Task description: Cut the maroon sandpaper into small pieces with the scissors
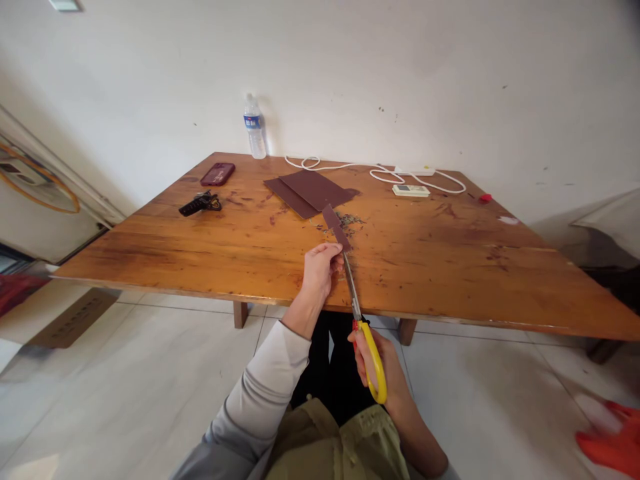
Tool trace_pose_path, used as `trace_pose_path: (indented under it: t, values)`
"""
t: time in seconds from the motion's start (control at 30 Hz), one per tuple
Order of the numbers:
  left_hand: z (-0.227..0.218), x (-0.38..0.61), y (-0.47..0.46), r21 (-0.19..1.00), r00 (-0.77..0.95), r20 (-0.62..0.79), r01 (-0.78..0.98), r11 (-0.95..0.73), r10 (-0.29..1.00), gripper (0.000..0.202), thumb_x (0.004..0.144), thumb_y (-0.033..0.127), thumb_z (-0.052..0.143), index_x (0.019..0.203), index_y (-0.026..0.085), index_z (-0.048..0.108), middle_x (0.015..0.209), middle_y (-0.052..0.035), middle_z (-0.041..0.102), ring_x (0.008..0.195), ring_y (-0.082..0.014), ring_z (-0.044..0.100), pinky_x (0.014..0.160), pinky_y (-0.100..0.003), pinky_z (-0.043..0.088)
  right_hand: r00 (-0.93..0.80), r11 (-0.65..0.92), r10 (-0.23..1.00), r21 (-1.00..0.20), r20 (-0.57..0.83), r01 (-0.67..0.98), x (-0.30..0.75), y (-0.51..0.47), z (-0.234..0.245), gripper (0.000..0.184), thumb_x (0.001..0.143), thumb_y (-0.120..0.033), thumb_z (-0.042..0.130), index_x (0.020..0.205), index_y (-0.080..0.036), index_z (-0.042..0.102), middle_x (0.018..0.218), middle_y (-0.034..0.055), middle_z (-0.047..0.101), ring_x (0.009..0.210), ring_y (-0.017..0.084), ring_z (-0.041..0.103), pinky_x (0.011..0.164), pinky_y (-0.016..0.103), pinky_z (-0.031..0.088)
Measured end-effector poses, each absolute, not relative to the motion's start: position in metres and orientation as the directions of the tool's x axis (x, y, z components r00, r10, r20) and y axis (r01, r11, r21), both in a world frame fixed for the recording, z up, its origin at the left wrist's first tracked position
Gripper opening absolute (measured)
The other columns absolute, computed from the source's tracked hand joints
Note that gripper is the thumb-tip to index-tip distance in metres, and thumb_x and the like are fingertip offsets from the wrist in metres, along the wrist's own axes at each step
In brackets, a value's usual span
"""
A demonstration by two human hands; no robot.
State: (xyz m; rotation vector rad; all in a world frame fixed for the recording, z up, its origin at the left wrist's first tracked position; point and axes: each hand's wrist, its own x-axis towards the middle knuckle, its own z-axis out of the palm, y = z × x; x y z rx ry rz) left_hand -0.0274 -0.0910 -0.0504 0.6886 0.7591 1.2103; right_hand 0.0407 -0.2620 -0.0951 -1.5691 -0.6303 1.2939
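My left hand [323,267] is closed, pinching the near end of a narrow strip of stiff brown sheet [341,235] above the table. In my right hand [385,363] are scissors [373,360] with yellow and red handles, held low past the table's front edge. Their blades point away from me and reach the strip beside my left fingertips; whether they bite into it I cannot tell. Beyond the strip lie two larger brown sheets [315,190], one overlapping the other. Small dark scraps [353,221] are scattered on the wood around the strip's far end.
On the wooden table [225,247] lie a dark red phone [218,175] and a black bunch of keys [201,204], at left. A water bottle [254,130] stands by the wall. A white cable [350,165] and a remote control [411,191] lie at the back right.
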Motion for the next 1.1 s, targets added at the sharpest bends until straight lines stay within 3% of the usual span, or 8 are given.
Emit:
trace_pose_path:
  t: [0.27, 0.53, 0.77, 1.1]
  values:
    - [-0.05, -0.028, -0.09, 0.796, 0.195, -0.149, -0.558, 0.234, 0.969, 0.008, 0.06, 0.018, 0.069, 0.057, 0.015, 0.063, 0.047, 0.0011, 0.054, 0.041, -0.0076, 0.045, 0.043, -0.022, 0.029, 0.265, -0.387, 0.869, -0.907, -0.418, -0.165, 0.053, -0.264, -0.099, 0.058, 0.061, -0.073, 0.074, 0.076, -0.019, 0.062, 0.043, -0.0095, 0.04, 0.033, 0.005, 0.031, 0.032, 0.016, 0.024]
    - [-0.051, -0.029, -0.09, 0.813, 0.215, -0.129, -0.536, 0.227, 0.968, 0.01, 0.06, 0.019, 0.071, 0.055, 0.015, 0.062, 0.046, 0.0016, 0.052, 0.041, -0.0071, 0.043, 0.044, -0.023, 0.029, 0.262, -0.395, 0.87, -0.908, -0.418, -0.138, 0.066, -0.257, -0.101, 0.042, 0.066, -0.061, 0.073, 0.068, -0.02, 0.061, 0.039, -0.0087, 0.039, 0.03, 0.006, 0.032, 0.029, 0.018, 0.025]
    - [-0.052, -0.029, -0.089, 0.816, 0.218, -0.122, -0.533, 0.223, 0.968, 0.009, 0.058, 0.02, 0.071, 0.057, 0.014, 0.065, 0.045, 0.0013, 0.053, 0.04, -0.0073, 0.044, 0.043, -0.022, 0.028, 0.298, -0.415, 0.844, -0.894, -0.447, -0.166, 0.071, -0.256, -0.115, 0.045, 0.064, -0.064, 0.073, 0.07, -0.021, 0.062, 0.036, -0.0123, 0.031, 0.028, 0.004, 0.024, 0.028, 0.015, 0.019]
    - [-0.049, -0.03, -0.09, 0.813, 0.233, -0.13, -0.531, 0.238, 0.964, 0.009, 0.06, 0.018, 0.069, 0.055, 0.014, 0.063, 0.045, 0.0013, 0.052, 0.039, -0.0071, 0.044, 0.043, -0.022, 0.027, 0.262, -0.411, 0.858, -0.897, -0.441, -0.164, 0.075, -0.255, -0.117, 0.043, 0.07, -0.063, 0.067, 0.061, -0.022, 0.056, 0.035, -0.0111, 0.03, 0.026, 0.006, 0.026, 0.026, 0.017, 0.02]
